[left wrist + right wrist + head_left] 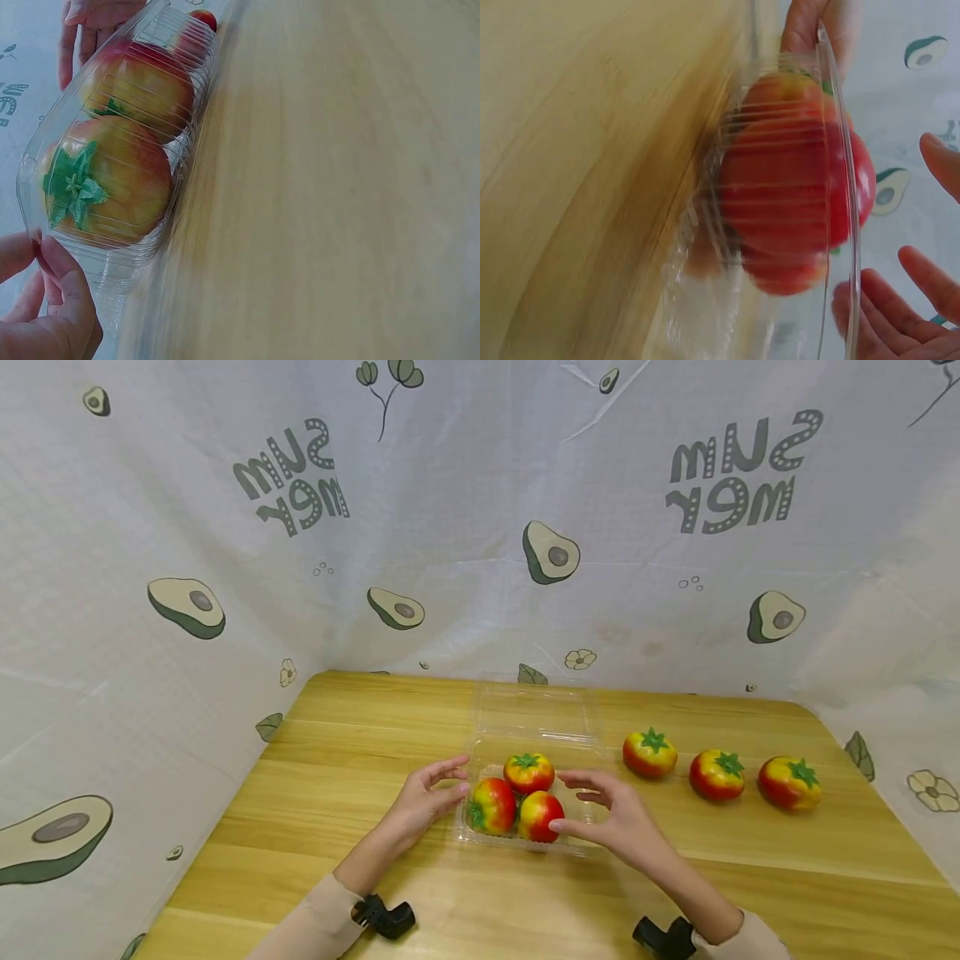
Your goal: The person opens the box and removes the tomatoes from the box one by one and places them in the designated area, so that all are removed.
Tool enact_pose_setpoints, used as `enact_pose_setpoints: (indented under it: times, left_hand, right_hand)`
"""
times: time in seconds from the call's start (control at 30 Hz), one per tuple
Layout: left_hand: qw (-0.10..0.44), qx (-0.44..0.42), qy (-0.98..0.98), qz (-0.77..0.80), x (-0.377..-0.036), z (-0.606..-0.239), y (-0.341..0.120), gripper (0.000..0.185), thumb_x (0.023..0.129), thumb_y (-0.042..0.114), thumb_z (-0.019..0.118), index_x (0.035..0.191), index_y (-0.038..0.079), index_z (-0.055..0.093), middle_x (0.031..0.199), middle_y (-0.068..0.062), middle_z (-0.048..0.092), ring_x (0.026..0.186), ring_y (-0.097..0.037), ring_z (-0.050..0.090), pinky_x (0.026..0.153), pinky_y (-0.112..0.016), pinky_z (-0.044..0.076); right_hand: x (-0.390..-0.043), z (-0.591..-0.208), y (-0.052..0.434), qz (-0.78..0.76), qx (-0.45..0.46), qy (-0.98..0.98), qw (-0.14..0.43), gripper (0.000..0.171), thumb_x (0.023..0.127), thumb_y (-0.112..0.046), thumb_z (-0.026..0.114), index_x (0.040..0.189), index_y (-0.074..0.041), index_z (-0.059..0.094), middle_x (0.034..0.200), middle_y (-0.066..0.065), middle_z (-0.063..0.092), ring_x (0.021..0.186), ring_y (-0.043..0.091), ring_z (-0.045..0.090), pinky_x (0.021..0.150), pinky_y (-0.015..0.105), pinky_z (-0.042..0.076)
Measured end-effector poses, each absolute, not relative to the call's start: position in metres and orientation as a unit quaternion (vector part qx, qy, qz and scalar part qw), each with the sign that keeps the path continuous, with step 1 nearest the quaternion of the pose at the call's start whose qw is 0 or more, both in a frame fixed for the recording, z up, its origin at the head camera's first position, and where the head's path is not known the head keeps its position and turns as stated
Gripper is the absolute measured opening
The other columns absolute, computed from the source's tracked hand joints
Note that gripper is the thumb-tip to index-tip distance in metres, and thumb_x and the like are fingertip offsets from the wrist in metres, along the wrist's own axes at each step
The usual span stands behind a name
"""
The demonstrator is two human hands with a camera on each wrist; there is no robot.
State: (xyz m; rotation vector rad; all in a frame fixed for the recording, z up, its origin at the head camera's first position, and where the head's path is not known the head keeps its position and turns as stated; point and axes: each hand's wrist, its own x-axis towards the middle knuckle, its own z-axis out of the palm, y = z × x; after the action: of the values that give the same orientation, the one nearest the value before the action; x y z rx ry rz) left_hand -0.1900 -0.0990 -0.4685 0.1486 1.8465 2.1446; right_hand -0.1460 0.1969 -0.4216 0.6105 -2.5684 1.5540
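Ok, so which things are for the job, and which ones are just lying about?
Seem part of the job:
left hand
right hand
clear box
boxed fruits

Just lying about:
three loose fruits to the right, untouched; they match, so might belong too
wooden table, only holding things up

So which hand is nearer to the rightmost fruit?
The right hand: it is at the right side of the clear container, left of the rightmost fruit. The left hand is farther, at the container's left edge.
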Motion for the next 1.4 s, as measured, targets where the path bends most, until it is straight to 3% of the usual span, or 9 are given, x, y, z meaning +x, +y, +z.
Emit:
enact_pose_setpoints:
  times: [0.13,1.03,1.4]
  left_hand:
    - [0.153,0.052,0.644,0.748,-0.191,-0.469,-0.099,0.052,0.095,0.002,0.067,0.143,-0.005,0.049,0.122,-0.018,0.054,0.087,-0.008,0.060,0.079,-0.018,0.054]
    - [0.151,0.048,0.647,0.746,-0.191,-0.469,-0.099,0.051,0.095,0.000,0.066,0.142,-0.005,0.050,0.122,-0.017,0.054,0.087,-0.010,0.061,0.081,-0.021,0.054]
    - [0.153,0.048,0.643,0.749,-0.191,-0.469,-0.099,0.050,0.095,0.001,0.067,0.142,-0.004,0.051,0.122,-0.017,0.053,0.082,-0.009,0.059,0.080,-0.020,0.054]
  right_hand:
    - [-0.148,-0.424,0.190,0.503,0.197,-0.841,0.032,0.056,0.076,-0.016,0.089,0.123,0.003,0.064,0.122,0.018,0.065,0.110,0.041,0.060,0.093,0.044,0.053]
    - [-0.157,-0.439,0.181,0.484,0.174,-0.856,-0.041,0.053,0.074,-0.021,0.090,0.118,-0.002,0.067,0.119,0.015,0.063,0.099,0.032,0.063,0.088,0.049,0.055]
    - [-0.158,-0.435,0.182,0.484,0.167,-0.857,-0.054,0.053,0.074,-0.020,0.090,0.118,-0.002,0.067,0.121,0.016,0.063,0.099,0.030,0.064,0.085,0.040,0.057]
